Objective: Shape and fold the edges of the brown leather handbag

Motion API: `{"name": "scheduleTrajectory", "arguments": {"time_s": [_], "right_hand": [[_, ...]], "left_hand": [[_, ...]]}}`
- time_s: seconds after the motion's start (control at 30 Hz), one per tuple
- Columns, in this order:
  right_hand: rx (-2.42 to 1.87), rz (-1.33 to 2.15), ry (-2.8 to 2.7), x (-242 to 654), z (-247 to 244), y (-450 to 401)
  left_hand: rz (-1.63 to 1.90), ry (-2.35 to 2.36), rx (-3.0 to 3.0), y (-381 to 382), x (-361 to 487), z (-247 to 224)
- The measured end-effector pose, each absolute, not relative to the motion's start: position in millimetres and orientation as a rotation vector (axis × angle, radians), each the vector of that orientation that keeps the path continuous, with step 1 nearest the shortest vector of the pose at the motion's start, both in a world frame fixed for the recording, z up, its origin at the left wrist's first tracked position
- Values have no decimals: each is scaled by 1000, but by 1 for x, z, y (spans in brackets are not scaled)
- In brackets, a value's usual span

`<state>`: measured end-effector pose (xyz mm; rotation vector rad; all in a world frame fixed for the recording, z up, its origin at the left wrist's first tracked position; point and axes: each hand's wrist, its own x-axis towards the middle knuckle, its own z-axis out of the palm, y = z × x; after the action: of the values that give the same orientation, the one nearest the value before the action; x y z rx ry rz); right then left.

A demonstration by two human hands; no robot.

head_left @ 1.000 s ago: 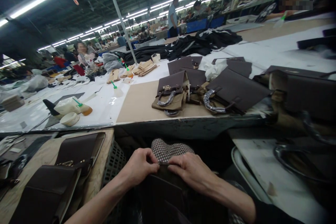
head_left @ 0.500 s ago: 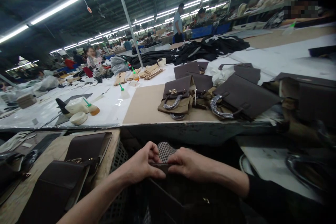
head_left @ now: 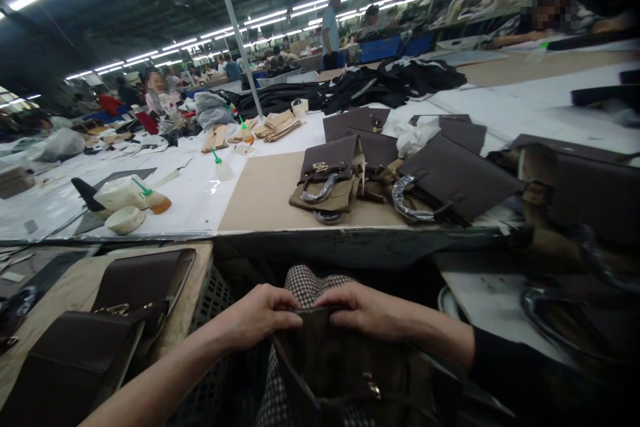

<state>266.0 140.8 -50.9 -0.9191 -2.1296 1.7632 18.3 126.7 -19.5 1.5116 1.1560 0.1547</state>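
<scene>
A dark brown handbag (head_left: 350,360) lies across my lap, over black-and-white checked cloth (head_left: 303,283). Its upper edge is pinched at the left by my left hand (head_left: 265,313), thumb on the near side and fingers behind. A short way along the same edge, my right hand (head_left: 357,310) grips it between thumb and fingers. A small gold metal fitting shows low on the bag's front. Shadow hides much of the bag's lower part.
On the bench to the left lie brown bags (head_left: 75,353), above a plastic crate (head_left: 213,300). Across the white table (head_left: 195,213) are a brown handbag with wrapped handles (head_left: 327,173), more brown bag pieces, a glue bottle (head_left: 157,200) and a round tub (head_left: 125,219). Several people are farther back.
My hands have drawn slightly apart along the bag's edge. The bag is tilted differently, showing more of its front and fitting. The view has shifted a little to the right.
</scene>
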Motion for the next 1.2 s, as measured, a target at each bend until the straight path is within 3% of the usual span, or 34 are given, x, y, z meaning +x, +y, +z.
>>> {"name": "scheduleTrajectory", "arguments": {"time_s": [0.8, 1.2], "right_hand": [[-667, 2107, -1976, 258, -76, 165], [-680, 2428, -1793, 259, -110, 188]], "left_hand": [[119, 864, 1215, 151, 4, -40], [21, 864, 1070, 175, 4, -83]]}}
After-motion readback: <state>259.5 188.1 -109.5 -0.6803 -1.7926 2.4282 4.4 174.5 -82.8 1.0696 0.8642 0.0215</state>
